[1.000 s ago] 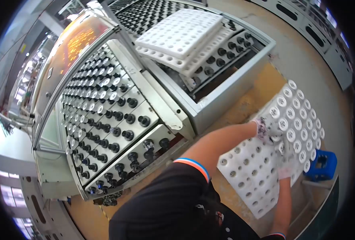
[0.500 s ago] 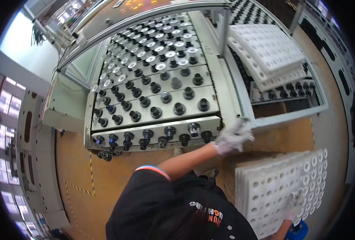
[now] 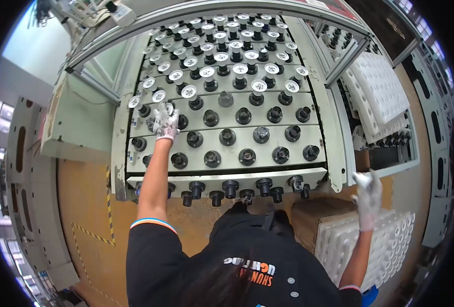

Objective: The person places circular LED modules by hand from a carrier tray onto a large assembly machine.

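My left hand (image 3: 166, 122), in a white glove with dark smudges, reaches over the left side of the socket rack. Its fingers close round a white round-faced lamp (image 3: 169, 108) at one of the black sockets; the palm hides the socket. My right hand (image 3: 369, 200), also gloved, is raised off the rack's right front corner, blurred by motion. Its fingers are bent round a small white piece, seemingly another lamp (image 3: 359, 177). Lamps with white round faces stand in the back rows, while bare black sockets (image 3: 227, 136) show in the front rows.
White foam trays with lamps (image 3: 390, 248) stand at lower right, beside a brown cardboard box (image 3: 319, 212). More white trays (image 3: 378, 92) are stacked on the right-hand frame. A metal rail (image 3: 211, 23) crosses above the rack. Striped tape (image 3: 109, 204) marks the floor.
My left hand has moved from the rack's right front corner to the sockets at left. My right hand has risen from the foam trays with a small white piece. The view has turned left.
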Demonstrator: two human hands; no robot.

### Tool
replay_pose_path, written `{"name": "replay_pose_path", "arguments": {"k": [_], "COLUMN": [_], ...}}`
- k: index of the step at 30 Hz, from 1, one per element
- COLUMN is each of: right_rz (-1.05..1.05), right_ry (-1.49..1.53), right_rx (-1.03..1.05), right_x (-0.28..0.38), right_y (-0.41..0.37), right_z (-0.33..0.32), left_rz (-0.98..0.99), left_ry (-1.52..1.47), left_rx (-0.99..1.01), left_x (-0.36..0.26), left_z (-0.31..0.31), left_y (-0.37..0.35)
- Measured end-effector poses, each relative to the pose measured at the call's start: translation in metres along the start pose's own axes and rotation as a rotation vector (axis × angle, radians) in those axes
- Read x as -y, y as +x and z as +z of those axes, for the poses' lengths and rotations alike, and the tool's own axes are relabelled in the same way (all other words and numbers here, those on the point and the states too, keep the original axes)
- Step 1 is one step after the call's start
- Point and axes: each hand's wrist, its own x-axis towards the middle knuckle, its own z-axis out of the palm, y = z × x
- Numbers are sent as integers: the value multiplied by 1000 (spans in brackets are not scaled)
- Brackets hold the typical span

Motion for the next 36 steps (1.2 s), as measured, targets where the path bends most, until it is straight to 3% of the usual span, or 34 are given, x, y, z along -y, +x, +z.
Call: {"name": "replay_pose_path", "arguments": {"k": [1,2,3,5,6,8,10,13,16,17,18,20,21,22,24,27,28,30,31,32,34,35,36], "right_rz": [-58,-468,-390,-580,-642,-592,-739,-922,-1001,-1008,-1009,-999,-1023,-1043,-1018,-980,-892,-900,-810,-798,-987,-919,-966], "right_ry": [85,-286,-259,-406,-386,-367,-343,-464,-871,-852,-838,-804,-781,-756,-735,-647,-722,-672,-638,-463,-388,-528,-462], "right_rx": [152,59,95,224,260,375,440,414,575,549,533,510,480,452,482,496,581,646,664,592,283,118,49], "right_x": [16,-12,12,59,66,105,125,112,119,110,95,71,72,73,78,72,81,92,95,94,75,70,70], "right_y": [3,28,27,35,45,50,58,78,83,91,99,92,90,89,91,92,90,89,87,91,122,132,142], "right_z": [20,41,66,107,129,176,226,315,346,353,358,359,363,368,378,373,368,349,339,326,313,308,301], "left_rz": [-10,-22,29,108,-15,14,-23,-91,-3,-28,-262,-288,-18,14,-224,107,312,201,261,355,333,311,292], "left_ry": [-17,-33,-34,-11,-2,-91,-114,-153,-301,-273,-648,-928,-764,-727,-894,-540,-382,-259,-140,-109,19,48,80], "left_rx": [91,181,182,141,190,130,154,251,110,54,89,67,-127,-176,35,-84,-227,91,50,36,93,126,160], "left_x": [5,10,6,6,4,7,6,2,-2,0,-35,-42,-31,-47,-89,-98,-94,-108,-108,-105,-119,-128,-135], "left_z": [9,18,13,17,17,20,22,8,-18,-19,-62,-63,-37,-38,-58,-16,9,16,29,39,39,38,37], "left_y": [7,15,16,12,8,-3,-4,2,-11,-14,-22,-31,-30,-24,-15,12,22,24,24,26,28,29,28]}}
